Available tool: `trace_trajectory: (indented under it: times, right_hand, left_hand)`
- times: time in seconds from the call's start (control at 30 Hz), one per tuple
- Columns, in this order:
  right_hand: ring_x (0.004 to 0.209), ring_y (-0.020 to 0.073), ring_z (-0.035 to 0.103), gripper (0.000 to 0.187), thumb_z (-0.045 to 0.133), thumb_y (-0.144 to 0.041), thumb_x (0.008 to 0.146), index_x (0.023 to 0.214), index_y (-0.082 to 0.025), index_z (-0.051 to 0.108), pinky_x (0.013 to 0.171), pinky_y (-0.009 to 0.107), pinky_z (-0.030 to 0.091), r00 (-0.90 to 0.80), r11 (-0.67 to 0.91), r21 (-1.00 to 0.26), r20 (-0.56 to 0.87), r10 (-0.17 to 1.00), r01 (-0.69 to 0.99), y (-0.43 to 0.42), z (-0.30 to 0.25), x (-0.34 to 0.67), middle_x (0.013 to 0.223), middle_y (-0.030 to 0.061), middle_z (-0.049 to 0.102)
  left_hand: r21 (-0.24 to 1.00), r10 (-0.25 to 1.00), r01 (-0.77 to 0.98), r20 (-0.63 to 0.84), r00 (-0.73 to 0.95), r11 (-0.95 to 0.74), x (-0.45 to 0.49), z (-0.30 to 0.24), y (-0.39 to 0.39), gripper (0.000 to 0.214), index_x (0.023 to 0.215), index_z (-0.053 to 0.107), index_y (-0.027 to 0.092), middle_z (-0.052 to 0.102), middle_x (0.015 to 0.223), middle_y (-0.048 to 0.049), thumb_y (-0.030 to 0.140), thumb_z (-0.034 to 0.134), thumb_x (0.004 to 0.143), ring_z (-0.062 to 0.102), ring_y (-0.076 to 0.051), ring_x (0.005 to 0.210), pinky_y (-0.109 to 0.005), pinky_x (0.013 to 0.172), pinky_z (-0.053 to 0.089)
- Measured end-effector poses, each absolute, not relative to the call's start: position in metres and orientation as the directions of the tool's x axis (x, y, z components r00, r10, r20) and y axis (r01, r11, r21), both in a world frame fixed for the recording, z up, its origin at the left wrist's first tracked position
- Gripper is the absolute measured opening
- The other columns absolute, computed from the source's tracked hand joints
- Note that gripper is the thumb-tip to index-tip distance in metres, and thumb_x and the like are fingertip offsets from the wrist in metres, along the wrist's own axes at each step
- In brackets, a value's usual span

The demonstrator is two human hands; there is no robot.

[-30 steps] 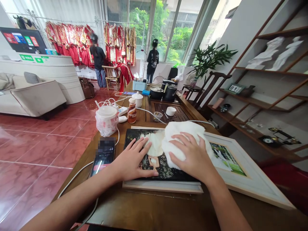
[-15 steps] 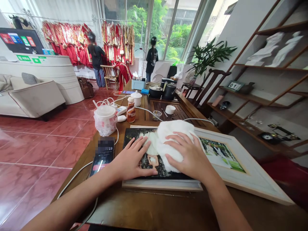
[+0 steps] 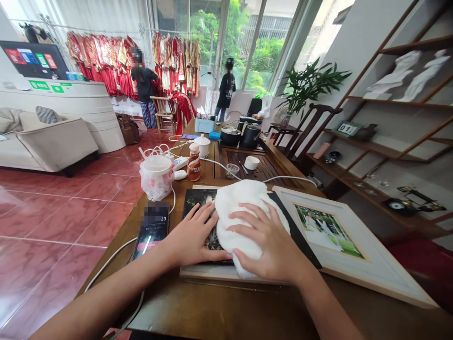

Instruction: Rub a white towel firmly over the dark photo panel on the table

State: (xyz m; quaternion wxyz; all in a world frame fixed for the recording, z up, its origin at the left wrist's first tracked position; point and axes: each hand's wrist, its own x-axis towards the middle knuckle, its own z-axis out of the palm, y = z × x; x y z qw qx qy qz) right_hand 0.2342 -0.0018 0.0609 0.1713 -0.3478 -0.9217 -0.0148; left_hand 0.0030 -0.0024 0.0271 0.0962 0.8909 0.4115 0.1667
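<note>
- Shifted nearer since last frame: white towel (image 3: pixel 240 222), bunched on black photo board (image 3: pixel 198 200)
- Right hand (image 3: pixel 269 241) open, palm pressing down on towel, no grip
- Left hand (image 3: pixel 191 236) open, flat on board, just beside towel

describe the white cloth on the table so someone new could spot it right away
Start at the long wooden table. On it a dark photo panel lies beside a large pale-framed photo. The cloth is the fluffy white heap bunched on that panel under the right hand.
</note>
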Motion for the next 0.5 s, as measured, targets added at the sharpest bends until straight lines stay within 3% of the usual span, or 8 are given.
trace_trajectory:
  times: [0.13,0.37,0.5]
  right_hand:
    - [0.128,0.0316,0.045,0.029,0.058,-0.043,0.083,0.108,-0.032,0.066,0.109,0.059,0.018,-0.64,0.698,-0.091,0.332,0.693,0.71,0.002,0.06,0.241,0.127,0.0024,0.063]
    - [0.125,0.0336,0.046,0.03,0.05,-0.044,0.089,0.11,-0.028,0.064,0.103,0.063,0.022,-0.435,0.466,0.035,0.424,0.794,0.884,0.015,0.051,0.26,0.126,0.0053,0.064]
    - [0.126,0.034,0.045,0.029,0.054,-0.043,0.086,0.109,-0.03,0.065,0.105,0.063,0.018,-0.519,0.565,0.011,0.412,0.749,0.825,0.011,0.053,0.254,0.124,0.0027,0.065]
  left_hand:
    - [0.304,0.775,0.715,0.188,0.603,-0.629,0.003,0.027,-0.002,0.098,0.153,0.026,0.018,0.024,0.16,-0.0132,0.081,0.044,0.081,0.014,-0.029,0.149,-0.05,0.121,0.013]
    - [0.305,0.784,0.725,0.163,0.599,-0.618,0.003,0.027,-0.002,0.1,0.154,0.023,0.017,0.019,0.161,-0.0135,0.082,0.043,0.081,0.016,-0.03,0.149,-0.049,0.121,0.012]
    - [0.311,0.782,0.72,0.179,0.597,-0.621,0.003,0.026,-0.001,0.099,0.154,0.023,0.018,0.021,0.16,-0.0137,0.082,0.044,0.081,0.017,-0.031,0.148,-0.051,0.12,0.013]
